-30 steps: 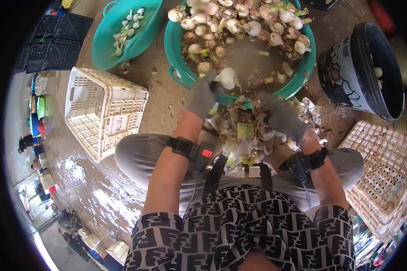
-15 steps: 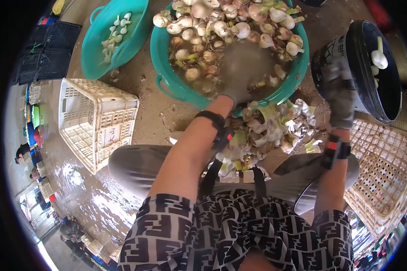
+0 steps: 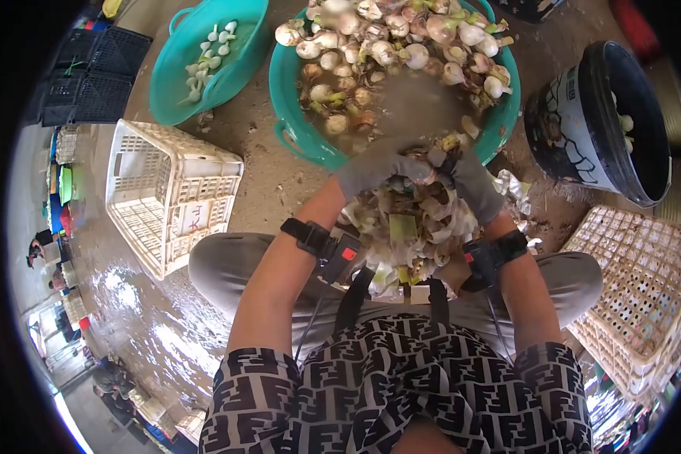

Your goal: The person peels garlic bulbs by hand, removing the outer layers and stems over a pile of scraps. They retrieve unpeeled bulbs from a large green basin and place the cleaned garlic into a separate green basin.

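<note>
Back from the black bucket (image 3: pixel 583 144) on the right, the right hand (image 3: pixel 477 185) now meets the left hand (image 3: pixel 374 165), which has come up out of the large teal tub (image 3: pixel 281 91). Both are gloved, fingers curled around a brownish garlic bulb (image 3: pixel 437 157); the exact grip is partly hidden. They hold it above a heap of peelings (image 3: pixel 424 216), between the knees and the tub's near rim. Left of the knees lies a white crate (image 3: pixel 204 216), its opening facing left; to the right are stacked pale crates (image 3: pixel 635 280), dirty on top. Beyond the hands, the large tub holds murky water and many unpeeled bulbs (image 3: pixel 382 51), piled toward its far side. White bulbs show inside the bucket. Farther left, a smaller teal tub (image 3: pixel 242 72) holds clean white bulbs (image 3: pixel 204 68), near black crates (image 3: pixel 83 102).
</note>
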The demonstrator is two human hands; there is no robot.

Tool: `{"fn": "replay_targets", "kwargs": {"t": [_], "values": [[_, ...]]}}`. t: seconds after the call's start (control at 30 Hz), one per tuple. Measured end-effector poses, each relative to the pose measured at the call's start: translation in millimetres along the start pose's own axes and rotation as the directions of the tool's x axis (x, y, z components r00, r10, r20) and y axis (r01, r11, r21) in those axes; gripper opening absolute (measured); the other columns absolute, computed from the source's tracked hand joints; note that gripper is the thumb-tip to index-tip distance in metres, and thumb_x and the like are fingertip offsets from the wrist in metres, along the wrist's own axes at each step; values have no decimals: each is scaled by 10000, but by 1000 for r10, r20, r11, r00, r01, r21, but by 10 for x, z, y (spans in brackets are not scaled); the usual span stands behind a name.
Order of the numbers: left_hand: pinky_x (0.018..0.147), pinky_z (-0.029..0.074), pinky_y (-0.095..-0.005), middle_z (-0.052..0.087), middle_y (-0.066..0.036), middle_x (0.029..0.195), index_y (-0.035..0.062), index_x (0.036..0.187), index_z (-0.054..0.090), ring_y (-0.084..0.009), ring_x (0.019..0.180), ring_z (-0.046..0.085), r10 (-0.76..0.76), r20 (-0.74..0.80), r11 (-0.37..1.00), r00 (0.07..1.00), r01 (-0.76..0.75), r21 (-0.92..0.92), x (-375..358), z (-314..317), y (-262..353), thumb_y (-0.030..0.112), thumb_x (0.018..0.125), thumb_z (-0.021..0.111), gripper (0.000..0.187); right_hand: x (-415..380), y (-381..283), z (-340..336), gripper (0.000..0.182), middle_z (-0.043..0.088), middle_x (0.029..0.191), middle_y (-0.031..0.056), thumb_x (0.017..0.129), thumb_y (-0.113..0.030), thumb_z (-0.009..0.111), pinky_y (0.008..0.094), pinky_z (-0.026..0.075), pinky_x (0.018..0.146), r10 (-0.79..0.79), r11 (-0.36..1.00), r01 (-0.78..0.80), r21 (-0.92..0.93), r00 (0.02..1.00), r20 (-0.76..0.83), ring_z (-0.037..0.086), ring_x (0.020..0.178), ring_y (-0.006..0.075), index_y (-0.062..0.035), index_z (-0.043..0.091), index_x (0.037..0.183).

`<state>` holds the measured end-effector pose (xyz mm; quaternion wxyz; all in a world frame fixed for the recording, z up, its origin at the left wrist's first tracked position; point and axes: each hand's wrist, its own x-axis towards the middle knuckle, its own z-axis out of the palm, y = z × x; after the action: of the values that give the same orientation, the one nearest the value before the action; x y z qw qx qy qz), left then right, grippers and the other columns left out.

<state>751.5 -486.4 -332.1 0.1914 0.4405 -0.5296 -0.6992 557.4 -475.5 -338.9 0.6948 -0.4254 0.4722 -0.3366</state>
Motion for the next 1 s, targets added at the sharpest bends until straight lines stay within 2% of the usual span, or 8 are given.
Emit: {"fn": "replay_targets", "kwargs": {"t": [0.17, 0.27, 0.47, 0.57, 0.67, 0.77, 0.87, 1.0], "values": [[891, 437, -322, 501, -139, 1197, 26, 1279, 400, -205, 1075, 503, 333, -251, 934, 909, -281, 221, -123, 198, -44, 344, 702, 729, 737, -75, -95, -10, 191, 529, 598, -2, 744, -214, 698, 243, 372, 468, 121, 992, -118, 42, 990, -77, 489, 530, 108, -53, 596, 722], [929, 404, -333, 502, -145, 1203, 49, 1270, 414, -220, 1093, 498, 522, -395, 795, 756, -263, 547, -219, 504, -70, 296, 687, 748, 715, 76, 345, -255, 144, 538, 584, 69, 657, -136, 683, 311, 411, 500, -217, 823, 211, -528, 975, 52, 515, 542, 231, -46, 598, 730], [907, 433, -350, 533, -136, 1164, 50, 1254, 423, -244, 1034, 545, 297, -384, 939, 874, -194, 284, -350, 447, -36, 210, 751, 703, 598, -74, 94, -81, 214, 549, 613, 108, 559, -97, 669, 356, 444, 536, -638, 358, 642, -678, 698, 324, 530, 582, 306, -44, 613, 758], [838, 486, -357, 554, -131, 1123, 46, 1211, 457, -226, 992, 563, 11, -268, 913, 963, -119, -391, -413, 396, -18, 257, 843, 608, 450, 33, 381, -197, 126, 576, 683, 9, 785, -115, 607, 245, 423, 519, -518, 648, 507, -568, 840, 159, 515, 585, 105, -14, 623, 858], [742, 527, -319, 563, -114, 1077, 44, 1145, 498, -187, 954, 571, 32, -159, 435, 987, -157, -887, -245, 355, -244, 311, 896, 524, 367, -208, 31, 55, 154, 610, 785, -8, 818, -104, 610, 214, 443, 576, -123, 954, 95, -284, 989, -80, 529, 671, 56, -8, 615, 938], [662, 536, -298, 567, -103, 1055, 42, 1101, 518, -173, 900, 589, -20, -149, 456, 989, -123, -882, -226, 318, -278, 344, 892, 517, 367, -108, 220, 8, 215, 635, 749, 10, 788, -146, 674, 241, 450, 581, -179, 910, 113, -399, 975, -133, 541, 680, 71, 3, 627, 936], [628, 501, -272, 595, -65, 927, 37, 1108, 514, -137, 795, 578, 16, -501, 957, 866, -158, -243, -283, 488, -88, 319, 895, 511, 353, -155, 171, 77, 221, 630, 722, 9, 777, -150, 684, 246, 453, 591, -222, 949, 174, -264, 961, -165, 547, 672, 86, -2, 633, 933], [627, 498, -264, 598, -66, 921, 37, 1085, 529, -141, 791, 586, -46, -484, 862, 874, -210, -461, -176, 481, -249, 405, 894, 481, 417, -227, 190, -12, 218, 643, 794, 63, 747, -90, 664, 265, 465, 653, -252, 897, 231, -376, 968, -6, 585, 742, 148, -15, 638, 950]]}}
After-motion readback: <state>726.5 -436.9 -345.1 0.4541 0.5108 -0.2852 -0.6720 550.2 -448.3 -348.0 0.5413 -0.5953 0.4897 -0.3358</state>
